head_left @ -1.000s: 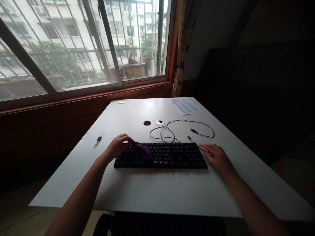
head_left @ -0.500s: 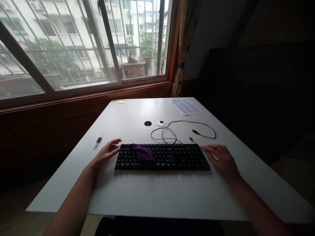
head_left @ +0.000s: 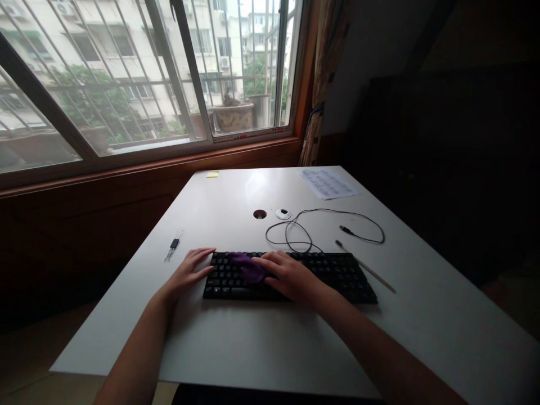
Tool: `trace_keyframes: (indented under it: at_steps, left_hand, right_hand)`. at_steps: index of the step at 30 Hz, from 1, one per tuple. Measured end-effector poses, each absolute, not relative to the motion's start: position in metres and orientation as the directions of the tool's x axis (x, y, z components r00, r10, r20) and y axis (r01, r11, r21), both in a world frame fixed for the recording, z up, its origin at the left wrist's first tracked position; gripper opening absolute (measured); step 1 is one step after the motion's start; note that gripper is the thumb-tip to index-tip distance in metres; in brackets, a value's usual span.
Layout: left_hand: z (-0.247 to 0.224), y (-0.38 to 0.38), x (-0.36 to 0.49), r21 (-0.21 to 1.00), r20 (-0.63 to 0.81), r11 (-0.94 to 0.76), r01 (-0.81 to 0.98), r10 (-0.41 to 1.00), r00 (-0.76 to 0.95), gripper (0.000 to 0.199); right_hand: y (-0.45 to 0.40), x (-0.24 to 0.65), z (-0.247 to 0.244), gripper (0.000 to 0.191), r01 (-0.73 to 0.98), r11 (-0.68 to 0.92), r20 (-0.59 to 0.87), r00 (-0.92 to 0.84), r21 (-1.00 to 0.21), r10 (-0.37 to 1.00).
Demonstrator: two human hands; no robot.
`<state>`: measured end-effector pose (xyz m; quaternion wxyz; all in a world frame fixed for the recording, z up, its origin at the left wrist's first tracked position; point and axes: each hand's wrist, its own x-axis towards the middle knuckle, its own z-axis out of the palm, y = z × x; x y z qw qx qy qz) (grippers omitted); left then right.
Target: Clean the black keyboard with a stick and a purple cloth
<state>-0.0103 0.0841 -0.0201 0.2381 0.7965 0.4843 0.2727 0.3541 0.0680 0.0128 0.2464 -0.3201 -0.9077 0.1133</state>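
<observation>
A black keyboard (head_left: 329, 275) lies on the white table. My left hand (head_left: 189, 275) is at its left end, fingers apart, with fingertips touching or very near the upper left corner and the side edge. On the keys in the left half rests a crumpled purple cloth (head_left: 248, 270). My right hand (head_left: 291, 275) reaches over the keyboard, its fingers closing on the cloth's right part, which they partly hide. To the right of the keyboard lies a thin brush (head_left: 373, 274) with a dark tip, slanting past the keyboard's corner.
A black cable (head_left: 324, 211) loops behind the keyboard and ends in a USB plug (head_left: 347, 230). A wire keycap puller (head_left: 174, 243) lies left. Farther back are a round hole (head_left: 260, 214), its white cover (head_left: 283, 214), printed paper (head_left: 331, 184) and yellow sticky notes (head_left: 212, 174).
My right hand has let go of the brush beside the keyboard and moved left onto the purple cloth. My left hand stays at the keyboard's left end. The camera view has shifted slightly.
</observation>
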Motion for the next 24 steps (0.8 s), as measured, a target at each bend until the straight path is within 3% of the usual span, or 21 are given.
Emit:
trace_keyframes:
  at_steps: [3,7,13,18,24]
  left_hand:
    - [-0.021,0.085,-0.011,0.629,0.196,-0.428,0.648,0.895,0.401,0.051]
    - [-0.022,0.086,-0.011,0.626,0.194,-0.433,0.649,0.892,0.408,0.051]
    - [-0.02,0.086,-0.008,0.637,0.194,-0.431,0.639,0.892,0.409,0.051]
    - [-0.025,0.087,-0.01,0.651,0.204,-0.435,0.622,0.89,0.409,0.058]
    - [-0.029,0.09,-0.01,0.608,0.207,-0.456,0.65,0.882,0.424,0.068]
  right_hand:
    - [0.078,0.335,0.009,0.058,0.517,0.799,0.357,-0.716,-0.306,0.6]
    - [0.087,0.316,0.007,0.03,0.452,0.863,0.4,-0.765,-0.224,0.504]
    - [0.103,0.296,0.01,0.011,0.409,0.872,0.349,-0.802,-0.27,0.484]
    - [0.117,0.263,0.012,0.015,0.418,0.857,0.389,-0.767,-0.301,0.511]
    - [0.118,0.236,0.006,0.011,0.446,0.88,0.35,-0.807,-0.165,0.475]
